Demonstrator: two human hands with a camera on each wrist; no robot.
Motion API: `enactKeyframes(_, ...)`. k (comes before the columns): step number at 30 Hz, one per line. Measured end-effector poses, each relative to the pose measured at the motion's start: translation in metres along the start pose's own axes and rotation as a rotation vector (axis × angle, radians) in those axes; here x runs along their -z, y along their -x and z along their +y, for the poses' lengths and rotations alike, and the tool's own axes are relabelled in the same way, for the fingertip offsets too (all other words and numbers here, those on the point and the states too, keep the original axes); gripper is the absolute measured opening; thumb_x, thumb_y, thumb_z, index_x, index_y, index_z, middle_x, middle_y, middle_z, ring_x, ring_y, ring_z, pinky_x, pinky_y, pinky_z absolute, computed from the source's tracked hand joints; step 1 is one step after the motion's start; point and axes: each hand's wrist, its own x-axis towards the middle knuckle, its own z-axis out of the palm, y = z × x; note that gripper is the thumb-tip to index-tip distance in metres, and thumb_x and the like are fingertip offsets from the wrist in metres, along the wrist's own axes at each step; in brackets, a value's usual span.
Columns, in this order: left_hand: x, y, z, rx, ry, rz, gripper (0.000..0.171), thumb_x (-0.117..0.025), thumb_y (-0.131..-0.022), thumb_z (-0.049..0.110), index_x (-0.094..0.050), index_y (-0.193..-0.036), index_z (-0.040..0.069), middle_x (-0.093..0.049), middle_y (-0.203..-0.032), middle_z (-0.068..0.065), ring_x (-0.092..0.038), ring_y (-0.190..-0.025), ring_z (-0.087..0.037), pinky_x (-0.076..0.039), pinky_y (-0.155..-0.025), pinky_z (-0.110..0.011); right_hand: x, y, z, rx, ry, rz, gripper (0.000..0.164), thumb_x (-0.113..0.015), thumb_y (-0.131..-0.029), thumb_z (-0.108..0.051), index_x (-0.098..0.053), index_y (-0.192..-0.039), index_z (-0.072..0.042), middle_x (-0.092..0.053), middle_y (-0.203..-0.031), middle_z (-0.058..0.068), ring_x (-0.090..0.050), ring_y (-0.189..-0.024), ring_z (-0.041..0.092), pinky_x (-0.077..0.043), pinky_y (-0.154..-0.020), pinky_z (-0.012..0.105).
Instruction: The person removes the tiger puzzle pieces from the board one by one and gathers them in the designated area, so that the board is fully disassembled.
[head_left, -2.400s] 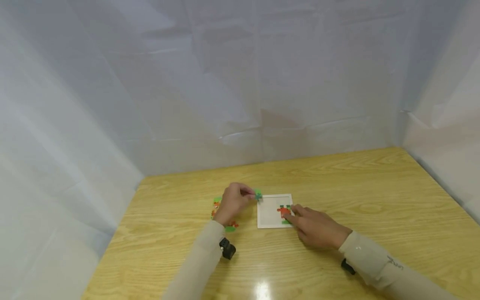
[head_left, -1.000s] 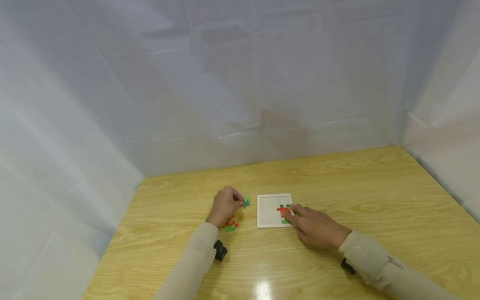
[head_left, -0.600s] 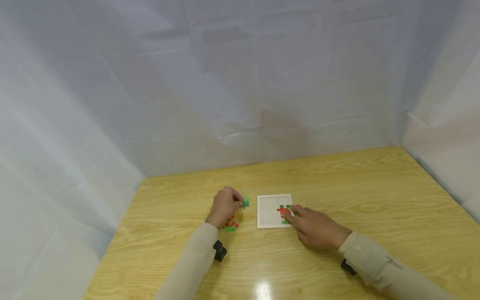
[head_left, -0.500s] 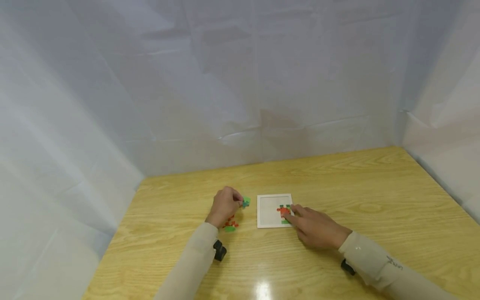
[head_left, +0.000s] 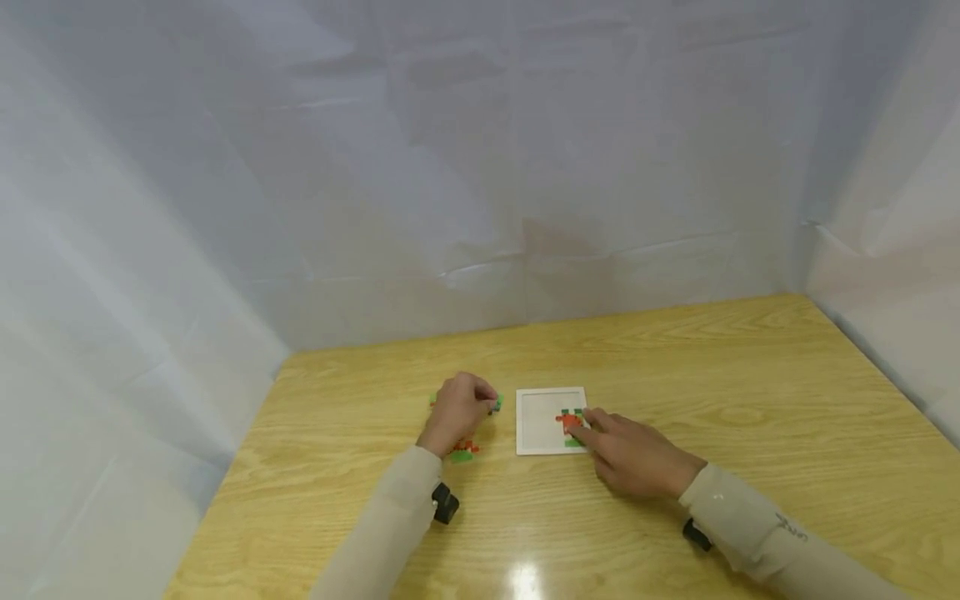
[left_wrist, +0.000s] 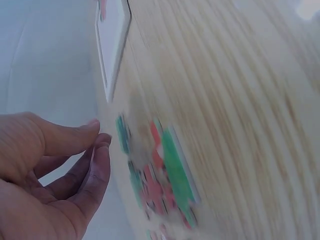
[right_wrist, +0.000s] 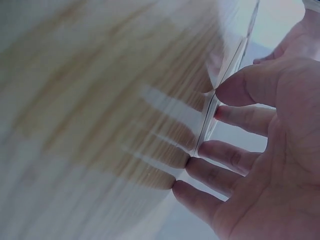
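Note:
In the head view my left hand is over the table, left of a white puzzle tray. Its thumb and fingertips are drawn close together beside a green jigsaw piece. The left wrist view shows a small gap between those fingertips and that green piece, with nothing visible between them. My right hand steadies the tray at its right side. Its index fingertip rests on red and green pieces inside the tray, the thumb is at the edge, and the other fingertips touch the tabletop.
Several loose red and green jigsaw pieces lie beneath and beside my left hand, partly hidden by it in the head view. A pale sheet hangs behind the wooden table and down both sides.
Over the last half second my left hand has shifted slightly right, uncovering pieces behind it. Earlier it moved left, away from the tray, with the green piece. My right hand has stayed put.

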Motion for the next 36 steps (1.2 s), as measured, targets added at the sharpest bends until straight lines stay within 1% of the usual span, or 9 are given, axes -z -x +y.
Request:
enactKeyframes(4, -0.005, 0.002, 0.009, -0.063, -0.004, -0.037, 0.009, -0.071, -0.093, 0.002, -0.077, -0.1, -0.001, -0.074, -0.095, -0.009, -0.069, -0.085, -0.022, -0.058, -0.074, -0.036, 0.0, -0.001, -0.002, 0.011, 0.018, 0.032, 0.046, -0.058, -0.096, -0.003, -0.054, -0.142, 0.002, -0.054, -0.129, 0.024, -0.063, -0.1, 0.031, -0.056, -0.078, 0.044)
enactKeyframes(6, -0.009, 0.002, 0.013, -0.08, -0.014, -0.053, 0.009, -0.071, -0.093, 0.003, -0.077, -0.1, 0.0, -0.074, -0.094, -0.009, -0.069, -0.084, -0.021, -0.057, -0.074, -0.035, 0.001, -0.001, -0.003, -0.001, 0.017, 0.025, 0.046, -0.058, -0.097, -0.005, -0.053, -0.142, 0.003, -0.054, -0.131, 0.026, -0.063, -0.106, 0.035, -0.056, -0.083, 0.047)
enactKeyframes(8, -0.014, 0.002, 0.016, -0.106, -0.03, -0.069, 0.009, -0.072, -0.093, 0.004, -0.077, -0.099, 0.0, -0.074, -0.093, -0.008, -0.068, -0.083, -0.019, -0.057, -0.073, -0.034, 0.001, -0.001, -0.004, -0.018, 0.002, 0.007, 0.047, -0.058, -0.099, -0.007, -0.051, -0.144, 0.003, -0.052, -0.135, 0.029, -0.061, -0.113, 0.041, -0.054, -0.088, 0.052)
enactKeyframes(10, -0.019, 0.001, 0.02, -0.117, -0.044, -0.085, 0.009, -0.072, -0.094, 0.005, -0.077, -0.099, 0.0, -0.074, -0.093, -0.008, -0.068, -0.083, -0.018, -0.056, -0.074, -0.033, 0.002, -0.001, -0.005, -0.035, -0.014, -0.012, 0.048, -0.058, -0.1, -0.009, -0.05, -0.145, 0.003, -0.049, -0.138, 0.03, -0.057, -0.119, 0.045, -0.052, -0.092, 0.056)
enactKeyframes(16, -0.031, -0.001, 0.035, -0.115, -0.067, -0.153, 0.012, -0.073, -0.093, 0.007, -0.077, -0.104, 0.002, -0.074, -0.097, -0.007, -0.067, -0.087, -0.016, -0.056, -0.077, -0.032, 0.005, -0.002, -0.006, -0.043, -0.026, -0.034, 0.048, -0.059, -0.101, -0.011, -0.05, -0.146, 0.002, -0.047, -0.141, 0.032, -0.054, -0.123, 0.048, -0.05, -0.094, 0.059)
enactKeyframes(20, -0.039, -0.004, 0.043, -0.126, -0.079, -0.18, 0.012, -0.075, -0.092, 0.008, -0.077, -0.102, 0.002, -0.074, -0.096, -0.006, -0.067, -0.086, -0.016, -0.056, -0.076, -0.03, 0.005, -0.002, -0.006, -0.043, -0.025, -0.034, 0.047, -0.059, -0.101, -0.012, -0.05, -0.146, 0.001, -0.046, -0.143, 0.032, -0.053, -0.125, 0.048, -0.049, -0.095, 0.06)
enactKeyframes(23, -0.044, -0.006, 0.045, -0.132, -0.09, -0.187, 0.01, -0.076, -0.091, 0.007, -0.078, -0.099, 0.002, -0.074, -0.093, -0.006, -0.067, -0.083, -0.015, -0.055, -0.073, -0.028, 0.004, -0.002, -0.006, -0.036, -0.018, -0.021, 0.048, -0.059, -0.101, -0.013, -0.051, -0.146, 0.001, -0.047, -0.143, 0.032, -0.053, -0.125, 0.047, -0.05, -0.094, 0.059)
enactKeyframes(27, -0.05, -0.008, 0.045, -0.112, -0.096, -0.184, 0.007, -0.078, -0.09, 0.009, -0.078, -0.095, 0.004, -0.073, -0.088, -0.003, -0.065, -0.077, -0.011, -0.054, -0.069, -0.025, 0.001, -0.002, -0.005, -0.018, 0.002, 0.004, 0.047, -0.06, -0.1, -0.013, -0.051, -0.145, 0.002, -0.048, -0.141, 0.032, -0.055, -0.123, 0.047, -0.052, -0.092, 0.058)
enactKeyframes(36, -0.056, -0.01, 0.044, -0.084, -0.083, -0.164, 0.004, -0.079, -0.089, 0.008, -0.078, -0.086, 0.006, -0.069, -0.078, 0.002, -0.06, -0.069, -0.007, -0.051, -0.063, -0.023, -0.001, -0.001, -0.005, 0.015, 0.026, 0.036, 0.047, -0.059, -0.1, -0.013, -0.052, -0.144, 0.002, -0.05, -0.139, 0.032, -0.057, -0.121, 0.045, -0.053, -0.092, 0.056)
